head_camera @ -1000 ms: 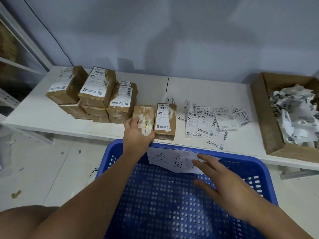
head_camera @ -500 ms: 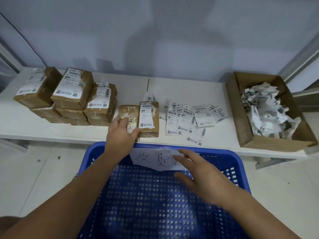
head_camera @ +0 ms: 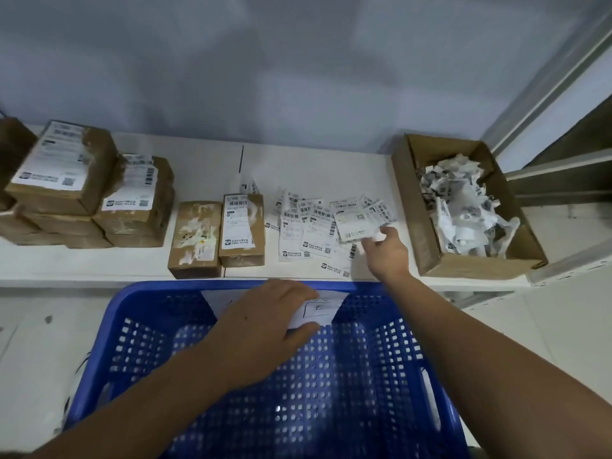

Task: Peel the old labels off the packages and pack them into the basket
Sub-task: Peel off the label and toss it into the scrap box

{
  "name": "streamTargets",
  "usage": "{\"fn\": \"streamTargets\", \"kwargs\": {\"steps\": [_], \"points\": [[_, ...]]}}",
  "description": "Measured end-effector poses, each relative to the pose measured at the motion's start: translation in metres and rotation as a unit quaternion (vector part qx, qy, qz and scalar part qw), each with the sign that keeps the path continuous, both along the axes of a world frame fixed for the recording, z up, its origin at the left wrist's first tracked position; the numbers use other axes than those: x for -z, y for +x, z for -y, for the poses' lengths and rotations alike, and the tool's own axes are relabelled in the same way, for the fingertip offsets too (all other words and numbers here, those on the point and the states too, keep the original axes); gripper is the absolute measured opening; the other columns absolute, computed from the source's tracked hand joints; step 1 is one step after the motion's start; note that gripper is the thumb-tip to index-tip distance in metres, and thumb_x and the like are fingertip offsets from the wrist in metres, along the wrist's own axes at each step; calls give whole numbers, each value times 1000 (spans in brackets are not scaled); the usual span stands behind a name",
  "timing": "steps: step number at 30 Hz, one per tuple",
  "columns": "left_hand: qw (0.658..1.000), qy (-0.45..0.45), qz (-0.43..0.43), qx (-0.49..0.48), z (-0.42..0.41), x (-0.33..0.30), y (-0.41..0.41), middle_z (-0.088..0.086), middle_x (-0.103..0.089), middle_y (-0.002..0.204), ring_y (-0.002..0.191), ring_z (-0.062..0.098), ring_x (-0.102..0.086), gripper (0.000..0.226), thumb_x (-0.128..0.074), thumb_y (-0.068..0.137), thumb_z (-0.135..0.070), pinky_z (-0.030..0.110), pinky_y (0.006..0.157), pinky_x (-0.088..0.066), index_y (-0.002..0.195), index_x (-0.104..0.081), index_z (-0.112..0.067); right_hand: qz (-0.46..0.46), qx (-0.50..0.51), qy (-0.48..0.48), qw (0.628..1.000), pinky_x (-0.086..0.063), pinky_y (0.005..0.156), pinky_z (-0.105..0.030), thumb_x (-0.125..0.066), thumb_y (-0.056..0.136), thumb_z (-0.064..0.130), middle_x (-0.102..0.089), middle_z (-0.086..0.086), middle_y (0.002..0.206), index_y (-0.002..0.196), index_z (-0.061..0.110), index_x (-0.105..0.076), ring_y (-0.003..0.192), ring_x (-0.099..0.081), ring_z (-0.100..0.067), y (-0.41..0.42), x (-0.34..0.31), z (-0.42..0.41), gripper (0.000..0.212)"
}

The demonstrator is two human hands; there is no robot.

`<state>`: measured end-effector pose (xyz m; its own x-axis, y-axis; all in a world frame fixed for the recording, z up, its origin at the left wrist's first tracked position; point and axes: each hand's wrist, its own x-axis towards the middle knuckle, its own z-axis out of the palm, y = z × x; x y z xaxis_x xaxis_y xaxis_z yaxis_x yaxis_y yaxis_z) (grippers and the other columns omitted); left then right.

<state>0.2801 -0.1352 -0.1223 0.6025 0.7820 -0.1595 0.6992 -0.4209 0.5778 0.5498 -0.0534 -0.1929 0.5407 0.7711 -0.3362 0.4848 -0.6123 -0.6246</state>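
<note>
Right, peeled package (head_camera: 196,239) sits on the white bench (head_camera: 82,263) at its near edge, just past the basket (head_camera: 142,329). Brown cardboard brick, taped, top face scarred with white torn-paper residue. Long axis runs near-to-far. Touching its right side is a labelled package (head_camera: 242,229), same shape and heading, white barcode label intact on top.

My left hand (head_camera: 265,326) lies flat over the paper sign (head_camera: 318,309) on the basket's far rim, fingers straight, gripping nothing. My right hand (head_camera: 385,251) is out over the loose labels (head_camera: 318,226) on the bench, fingers on the edge of one sheet; can't tell if it's pinched.

Basket is blue perforated plastic, rectangular. Far left: stack of labelled packages (head_camera: 82,187). Far right: open cardboard box (head_camera: 417,220) of crumpled label scraps.
</note>
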Motion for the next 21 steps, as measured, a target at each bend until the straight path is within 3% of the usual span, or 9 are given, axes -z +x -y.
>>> {"fn": "streamTargets", "kwargs": {"steps": [3,7,9,12,17,21], "points": [[999,21,-23,36,-5,2,-1,-27,-35,152,139,-6,-28,53,-41,102,-60,18,119,-21,151,-36,-42,-92,140,14,986,-55,96,-46,-65,94,40,-65,-18,125,143,14,-42,109,-67,-37,11,21,-29,59],[999,33,-22,28,-15,-3,-3,-29,-35,148,138,-6,-28,50,-41,103,-60,18,119,-19,150,-36,-43,-94,136,34,986,-60,87,-46,-67,89,22,-71,-14,107,107,21,-56,95,-72,-32,17,35,-49,21],[999,32,-26,32,-18,-6,-2,-30,-33,149,139,-7,-26,50,-39,103,-59,15,116,-15,150,-35,-43,-96,137,53,985,-61,80,-41,-66,88,13,-73,-13,101,95,22,-59,89,-72,-30,14,31,-52,14],[999,30,-26,33,-19,-7,-1,-26,-36,151,139,-4,-28,49,-39,103,-58,16,114,-16,150,-36,-41,-119,132,89,980,-56,67,-34,-65,93,7,-72,-11,94,95,20,-60,72,-69,-22,8,18,-46,14],[999,13,-28,23,-17,-5,1,-26,-40,147,136,-4,-30,48,-40,103,-57,16,112,-20,148,-40,-40,-210,120,155,958,-56,75,-35,-61,98,3,-64,-7,90,98,12,-56,69,-62,-16,-6,-24,-15,10],[996,-60,44,-49,-17,-4,5,-26,-51,135,124,-6,-42,38,-48,101,-54,19,106,-34,137,-51,-39,-320,146,146,925,-53,62,-27,-62,100,7,-62,-8,85,98,13,-54,63,-60,-14,-18,-54,22,11]]}}
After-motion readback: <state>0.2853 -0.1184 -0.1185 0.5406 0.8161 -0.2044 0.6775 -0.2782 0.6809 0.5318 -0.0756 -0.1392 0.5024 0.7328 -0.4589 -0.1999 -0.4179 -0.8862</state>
